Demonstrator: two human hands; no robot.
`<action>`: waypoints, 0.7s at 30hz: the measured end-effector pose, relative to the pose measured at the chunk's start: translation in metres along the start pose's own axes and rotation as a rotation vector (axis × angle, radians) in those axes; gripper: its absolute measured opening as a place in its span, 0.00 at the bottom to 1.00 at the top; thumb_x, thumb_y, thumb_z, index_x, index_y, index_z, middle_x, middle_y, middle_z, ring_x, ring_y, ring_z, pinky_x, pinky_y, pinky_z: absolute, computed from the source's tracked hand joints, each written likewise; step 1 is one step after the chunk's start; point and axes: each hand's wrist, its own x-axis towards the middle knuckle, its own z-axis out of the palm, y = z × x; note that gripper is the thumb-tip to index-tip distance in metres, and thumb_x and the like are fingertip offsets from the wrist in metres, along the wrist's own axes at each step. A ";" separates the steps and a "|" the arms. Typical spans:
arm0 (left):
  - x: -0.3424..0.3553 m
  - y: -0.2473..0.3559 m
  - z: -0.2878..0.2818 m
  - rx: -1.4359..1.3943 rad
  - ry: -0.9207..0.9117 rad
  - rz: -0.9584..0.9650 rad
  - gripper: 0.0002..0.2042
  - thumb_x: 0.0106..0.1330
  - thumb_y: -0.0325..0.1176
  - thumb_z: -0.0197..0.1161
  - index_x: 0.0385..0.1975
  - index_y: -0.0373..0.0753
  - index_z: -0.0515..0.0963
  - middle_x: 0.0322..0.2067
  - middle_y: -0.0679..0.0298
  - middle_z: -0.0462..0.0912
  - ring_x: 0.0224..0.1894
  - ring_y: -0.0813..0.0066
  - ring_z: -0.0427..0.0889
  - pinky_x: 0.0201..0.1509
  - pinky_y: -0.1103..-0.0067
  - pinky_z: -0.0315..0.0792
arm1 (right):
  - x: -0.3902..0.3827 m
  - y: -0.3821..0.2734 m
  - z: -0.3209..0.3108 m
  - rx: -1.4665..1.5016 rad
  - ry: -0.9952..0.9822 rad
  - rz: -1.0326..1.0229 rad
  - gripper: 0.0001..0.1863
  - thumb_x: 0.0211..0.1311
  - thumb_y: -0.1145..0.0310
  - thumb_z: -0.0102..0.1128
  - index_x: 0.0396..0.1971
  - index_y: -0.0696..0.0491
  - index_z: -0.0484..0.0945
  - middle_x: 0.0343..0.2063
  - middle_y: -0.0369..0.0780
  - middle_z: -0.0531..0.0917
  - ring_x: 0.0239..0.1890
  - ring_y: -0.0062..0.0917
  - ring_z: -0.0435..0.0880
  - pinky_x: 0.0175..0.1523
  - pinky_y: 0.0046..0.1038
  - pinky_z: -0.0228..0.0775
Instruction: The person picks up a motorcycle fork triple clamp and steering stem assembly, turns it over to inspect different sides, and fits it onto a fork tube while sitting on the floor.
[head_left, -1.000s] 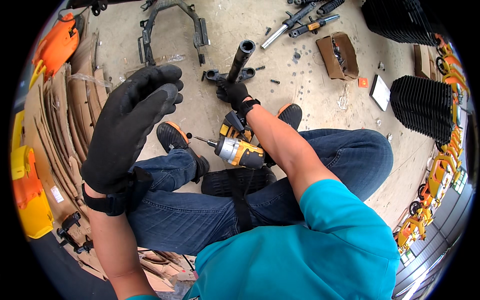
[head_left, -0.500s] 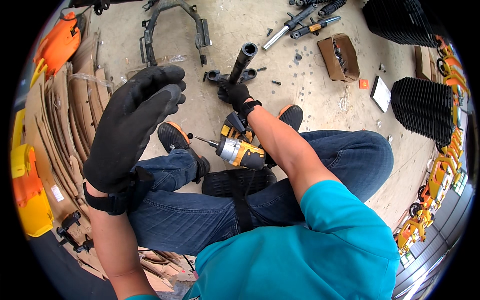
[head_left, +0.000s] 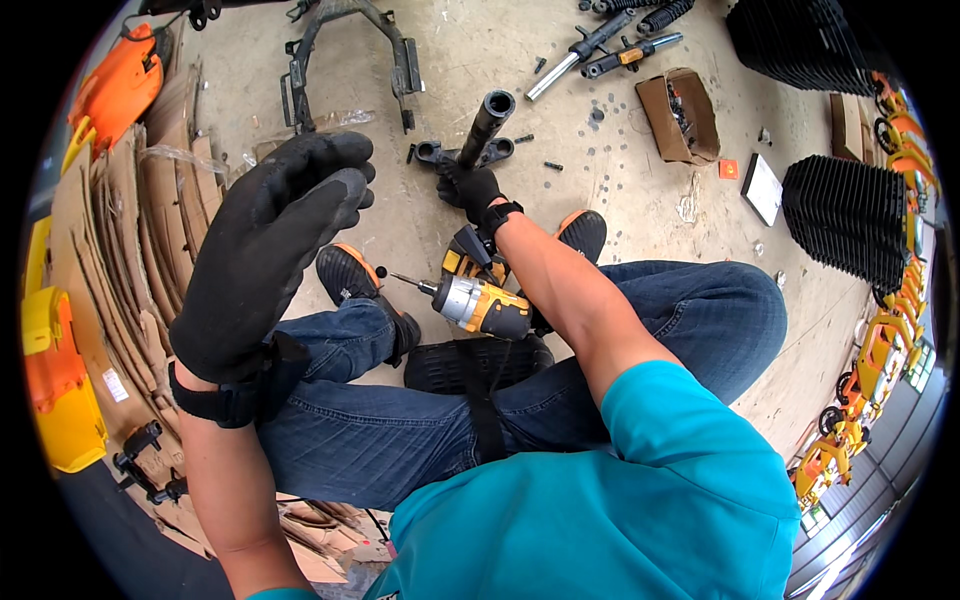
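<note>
Raised on the left, close to the camera, is my left hand (head_left: 262, 245) in a black glove. Its fingers are stretched and slightly bent, the thumb lies in front of them, and nothing shows in its grasp. Farther off, my gloved right hand (head_left: 470, 190) wraps round the lower part of a black steering stem (head_left: 487, 130). The tube stands tilted, its hollow end toward me, above a fork clamp (head_left: 430, 152) with a ring on each side. Under my right forearm lies a yellow and black cordless impact driver (head_left: 480, 305), its long bit pointing left.
A black frame (head_left: 408, 70) and fork legs (head_left: 590, 50) lie on the concrete floor ahead. An open cardboard box (head_left: 678, 115) of small parts is right, near a white box (head_left: 763, 188) and stacked black ribbed parts (head_left: 845, 215). Flattened cardboard (head_left: 110, 240) and orange-yellow panels (head_left: 62, 380) line the left.
My left hand has shifted very slightly to the right. My right hand keeps its hold on the steering stem, and the rest looks the same.
</note>
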 end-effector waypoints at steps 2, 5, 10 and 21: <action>0.000 0.000 0.000 0.000 0.003 -0.003 0.21 0.73 0.38 0.56 0.60 0.30 0.73 0.50 0.54 0.81 0.53 0.67 0.80 0.59 0.72 0.73 | -0.001 -0.001 0.000 -0.007 0.005 0.000 0.14 0.63 0.59 0.70 0.35 0.55 0.83 0.29 0.38 0.84 0.28 0.25 0.85 0.33 0.26 0.80; 0.000 0.000 0.000 0.004 -0.003 -0.006 0.21 0.73 0.38 0.55 0.60 0.30 0.73 0.51 0.53 0.81 0.53 0.67 0.80 0.59 0.72 0.73 | -0.002 -0.002 0.001 0.022 0.009 0.005 0.14 0.64 0.59 0.69 0.35 0.56 0.82 0.29 0.38 0.84 0.28 0.25 0.85 0.33 0.26 0.81; 0.000 0.000 0.000 -0.001 -0.004 0.001 0.22 0.73 0.38 0.55 0.60 0.30 0.73 0.51 0.53 0.81 0.53 0.67 0.80 0.59 0.73 0.73 | -0.005 -0.002 0.001 0.051 0.010 0.005 0.14 0.64 0.60 0.69 0.36 0.56 0.82 0.29 0.39 0.83 0.28 0.26 0.85 0.32 0.26 0.80; 0.000 0.000 -0.001 -0.036 0.010 -0.013 0.20 0.71 0.35 0.60 0.58 0.30 0.75 0.45 0.60 0.81 0.46 0.75 0.78 0.54 0.79 0.72 | -0.003 -0.002 0.000 -0.006 -0.001 -0.001 0.13 0.65 0.60 0.69 0.36 0.56 0.82 0.27 0.37 0.82 0.26 0.25 0.83 0.31 0.25 0.79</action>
